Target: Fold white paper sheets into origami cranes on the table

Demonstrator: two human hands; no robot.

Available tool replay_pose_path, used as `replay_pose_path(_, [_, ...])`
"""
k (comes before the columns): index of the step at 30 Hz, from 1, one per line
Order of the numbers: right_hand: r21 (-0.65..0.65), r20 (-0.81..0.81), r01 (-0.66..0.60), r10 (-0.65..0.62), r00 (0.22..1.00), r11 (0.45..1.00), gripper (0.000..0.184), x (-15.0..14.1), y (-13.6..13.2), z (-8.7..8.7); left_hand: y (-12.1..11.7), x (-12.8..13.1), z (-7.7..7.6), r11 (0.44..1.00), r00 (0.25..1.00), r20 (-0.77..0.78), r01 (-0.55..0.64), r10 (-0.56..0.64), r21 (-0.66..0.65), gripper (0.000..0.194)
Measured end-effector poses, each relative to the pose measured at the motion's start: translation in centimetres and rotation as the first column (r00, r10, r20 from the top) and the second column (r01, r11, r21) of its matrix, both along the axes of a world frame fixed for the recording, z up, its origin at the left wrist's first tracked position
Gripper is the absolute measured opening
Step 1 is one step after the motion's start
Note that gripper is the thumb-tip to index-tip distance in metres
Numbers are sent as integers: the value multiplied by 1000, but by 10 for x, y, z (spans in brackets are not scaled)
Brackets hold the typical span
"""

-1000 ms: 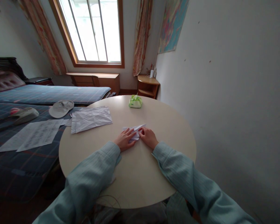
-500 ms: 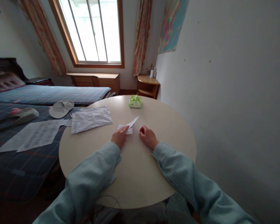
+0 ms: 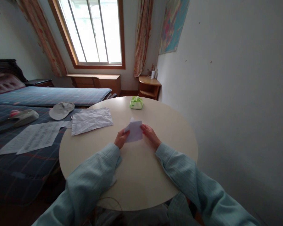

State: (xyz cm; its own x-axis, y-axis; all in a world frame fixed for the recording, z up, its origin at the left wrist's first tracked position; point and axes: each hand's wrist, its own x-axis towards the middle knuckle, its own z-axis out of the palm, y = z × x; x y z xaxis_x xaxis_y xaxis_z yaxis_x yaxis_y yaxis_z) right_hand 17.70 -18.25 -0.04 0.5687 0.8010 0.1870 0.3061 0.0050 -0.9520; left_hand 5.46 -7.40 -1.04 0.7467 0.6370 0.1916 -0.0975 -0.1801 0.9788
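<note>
Between both hands a small folded white paper (image 3: 135, 131) is held up over the round table (image 3: 153, 175), its broad side turned toward me and a pointed corner sticking up behind. My left hand (image 3: 122, 137) pinches its left edge, thumb in front. At the upper right edge my right hand (image 3: 150, 134) is closed on the paper, with the fingers partly behind it. Both forearms are in light blue-green sleeves. Beyond the hands stands a green and white tissue pack (image 3: 136, 103) with a tissue tip poking out.
Creased white sheets (image 3: 91, 121) lie at the table's left side. On the plaid bed (image 3: 25, 169) are printed sheets (image 3: 37, 136), a pale cap (image 3: 61, 110) and a grey bag (image 3: 25, 117). A white wall (image 3: 238, 110) runs along the right.
The folded paper was lying under my left hand and is now lifted and turned to face me. My right hand, which was apart from it, has taken hold of its right edge.
</note>
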Motion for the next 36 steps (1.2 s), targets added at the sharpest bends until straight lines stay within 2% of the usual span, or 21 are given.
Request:
replay_pose_path(3, [120,-270,-38,70,960,992,45,1,1,-2,0,2,-4,975,998,35,60,-54,-214,48])
replay_pose_path(5, [187,-384,6,68,921,982,49,2,1,-3,-1,2,-5,949,996,48,87,-76,-303,49])
replay_pose_path(8, [221,-461,107,8,887,969,51,5,1,-5,-3,3,-5,929,995,32,98,-92,-356,48])
replay_pose_path(12, [195,-445,142,-41,895,971,44,9,2,-9,0,4,-6,934,996,49,89,-77,-346,52])
replay_pose_path(15, [112,-315,147,-105,943,983,40,10,2,-10,5,4,-7,974,1000,18,21,-17,-227,52])
replay_pose_path(17, [44,-165,149,-140,976,988,38,9,0,-10,7,3,-6,997,996,-27,-81,80,-12,50])
replay_pose_path(18, [15,-83,148,-146,986,989,37,9,0,-10,6,2,-6,984,991,-40,-121,127,132,49])
replay_pose_path(20, [-26,69,141,-139,988,990,37,7,-2,-9,4,0,-4,902,988,-52,-110,144,417,48])
replay_pose_path(21, [-38,132,137,-131,983,990,36,6,-2,-9,2,-1,-3,849,993,-66,-47,97,526,47])
replay_pose_path(23, [-56,227,129,-113,967,990,37,5,-2,-9,-2,-2,-2,736,988,-148,128,-38,664,42])
replay_pose_path(25, [-56,300,146,-123,946,988,40,6,-2,-11,-6,-3,-1,631,951,-292,287,-100,720,39])
replay_pose_path(27, [-25,372,197,-174,912,980,45,8,-1,-12,-8,-4,-1,571,903,-427,376,-50,730,42])
replay_pose_path(30, [46,441,223,-220,870,974,47,8,-1,-12,-8,-5,1,552,844,-529,401,86,731,54])
replay_pose_path(33, [32,439,93,-97,893,995,39,5,-2,-10,-4,-6,3,550,808,-568,406,158,730,64])
replay_pose_path(36, [-34,433,-6,20,901,999,29,1,-3,-8,3,-6,2,545,794,-592,438,139,715,73])
